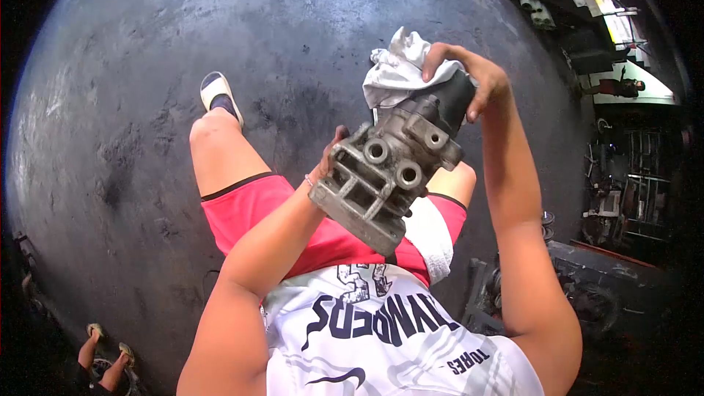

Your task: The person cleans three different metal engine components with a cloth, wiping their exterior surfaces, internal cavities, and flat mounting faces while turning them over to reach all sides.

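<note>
Fingers (438, 53) of the right hand (473, 81) clench a white rag (396, 66) against the black upper end (453, 99) of a grey metal valve body (374, 180). The left hand (330, 155), largely hidden, grips its lower block from behind. Its long axis rises rightward above the lap.

Fisheye view, dark corners, perhaps daylight from upper right

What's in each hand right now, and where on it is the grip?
The left hand holds the valve body by the side of its base; the right hand grips its black cap together with a white rag.
</note>
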A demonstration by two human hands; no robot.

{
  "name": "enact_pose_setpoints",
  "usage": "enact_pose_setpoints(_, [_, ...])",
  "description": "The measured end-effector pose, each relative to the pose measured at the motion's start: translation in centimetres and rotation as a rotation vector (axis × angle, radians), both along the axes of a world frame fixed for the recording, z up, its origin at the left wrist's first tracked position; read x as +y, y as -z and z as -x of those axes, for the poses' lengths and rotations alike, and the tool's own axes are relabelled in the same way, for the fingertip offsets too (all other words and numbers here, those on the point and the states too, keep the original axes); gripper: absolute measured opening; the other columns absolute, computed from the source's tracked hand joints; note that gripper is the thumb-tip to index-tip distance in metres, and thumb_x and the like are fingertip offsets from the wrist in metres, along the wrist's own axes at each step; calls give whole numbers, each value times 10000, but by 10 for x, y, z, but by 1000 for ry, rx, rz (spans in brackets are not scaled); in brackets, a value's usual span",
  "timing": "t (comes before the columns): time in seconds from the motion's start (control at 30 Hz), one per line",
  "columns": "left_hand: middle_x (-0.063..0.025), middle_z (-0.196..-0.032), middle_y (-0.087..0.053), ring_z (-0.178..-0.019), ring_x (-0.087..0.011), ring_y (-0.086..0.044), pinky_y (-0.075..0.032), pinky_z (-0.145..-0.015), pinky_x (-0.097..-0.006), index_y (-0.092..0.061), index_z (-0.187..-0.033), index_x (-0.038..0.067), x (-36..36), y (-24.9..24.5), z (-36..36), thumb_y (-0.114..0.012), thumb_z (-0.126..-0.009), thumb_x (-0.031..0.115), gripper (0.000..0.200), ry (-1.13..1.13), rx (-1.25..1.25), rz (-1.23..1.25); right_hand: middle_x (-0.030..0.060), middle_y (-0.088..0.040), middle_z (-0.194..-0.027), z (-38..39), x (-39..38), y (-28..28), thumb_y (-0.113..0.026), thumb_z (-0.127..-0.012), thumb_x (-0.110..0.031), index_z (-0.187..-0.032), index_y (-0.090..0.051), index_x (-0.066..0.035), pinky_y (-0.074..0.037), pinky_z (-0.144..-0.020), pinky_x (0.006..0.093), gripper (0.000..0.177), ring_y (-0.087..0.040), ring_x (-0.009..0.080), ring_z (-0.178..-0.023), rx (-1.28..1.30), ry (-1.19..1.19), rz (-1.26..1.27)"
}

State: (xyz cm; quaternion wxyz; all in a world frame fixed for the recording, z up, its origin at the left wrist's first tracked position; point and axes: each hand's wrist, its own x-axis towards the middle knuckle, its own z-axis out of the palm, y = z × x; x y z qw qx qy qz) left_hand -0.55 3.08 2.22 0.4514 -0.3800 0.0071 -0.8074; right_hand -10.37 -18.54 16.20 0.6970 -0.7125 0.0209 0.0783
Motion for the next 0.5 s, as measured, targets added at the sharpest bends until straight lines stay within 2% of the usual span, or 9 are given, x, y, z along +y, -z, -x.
enact_pose_setpoints(0.07, [-205, -1345, -377, -1172, -409, -430, -342, -967, -592, -337, -1352, 107, 6, 5, 2, -569, -702, 657, 883, 3, 34, -26, 105, -564, -1026, 8, 9, 21, -859, -437, -320, -1049, -537, 41, -401, -866, 300, 781, -526, 181, -994, -4, 74, -143])
enact_pose_setpoints(0.1, [-218, -1306, -418, -1128, -417, -473, -373, -917, -616, -331, -1356, 111, 4, 30, 2, -653, -639, 621, 938, 63, -291, -206, 109, -572, -1036, 8, 11, 25, -847, -478, -358, -1042, -555, 44, -398, -878, 305, 752, -527, 183, -1001, -27, 149, -265])
enact_pose_setpoints(0.13, [-202, -1296, -435, -1126, -374, -490, -398, -939, -545, -321, -1362, 105, 7, 54, 1, -693, -630, 574, 946, 115, -426, -316, 109, -572, -1036, 5, 7, 26, -847, -478, -358, -1042, -555, 44, -398, -878, 305, 752, -527, 183, -1001, -24, 150, -270])
enact_pose_setpoints(0.23, [-141, -1355, -372, -1200, -277, -434, -384, -981, -411, -201, -1410, 91, 13, 24, -19, -776, -606, 437, 1048, -115, -708, -222, 88, -641, -907, 0, 4, 17, -703, -687, -513, -885, -651, 24, -388, -895, 313, 574, -565, 179, -932, 121, 144, 186])
enact_pose_setpoints(0.27, [-139, -1379, -334, -1233, -245, -394, -344, -1008, -373, -151, -1417, 59, 13, 12, -23, -787, -594, 419, 1101, -134, -710, -183, 69, -650, -857, -4, 4, 18, -692, -758, -379, -897, -656, 11, -435, -798, 282, 416, -585, 148, -850, 23, 124, 70])
enact_pose_setpoints(0.33, [-152, -1377, -333, -1239, -229, -385, -322, -1019, -346, -146, -1407, 12, 14, 15, -20, -815, -552, 400, 1153, -206, -778, -173, 55, -645, -871, 2, -7, 28, -677, -777, -195, -900, -638, -3, -442, -689, 220, 232, -580, 111, -752, 122, 655, 213])
enact_pose_setpoints(0.4, [-160, -1373, -338, -1229, -229, -400, -326, -1016, -340, -146, -1402, -4, 18, 10, -20, -821, -539, 375, 1158, -168, -773, -178, 48, -654, -839, 0, -21, 30, -681, -788, -154, -912, -655, -13, -464, -609, 189, 189, -593, 82, -730, -243, 856, 1])
enact_pose_setpoints(0.43, [-169, -1369, -344, -1219, -230, -414, -330, -1012, -335, -147, -1397, -19, 19, 8, -22, -826, -527, 350, 1164, -158, -777, -187, 116, -641, -929, 8, -31, 23, -609, -843, -174, -1018, -608, 13, -508, -708, 274, 256, -616, 160, -777, -222, 914, 285])
enact_pose_setpoints(0.5, [-169, -1358, -359, -1205, -234, -431, -337, -1007, -332, -149, -1398, -16, 20, 9, -22, -824, -523, 324, 1156, -113, -766, -195, 86, -633, -891, 21, -51, 7, -615, -839, -167, -1001, -604, -20, -507, -693, 274, 219, -605, 155, -759, -365, 1168, 277])
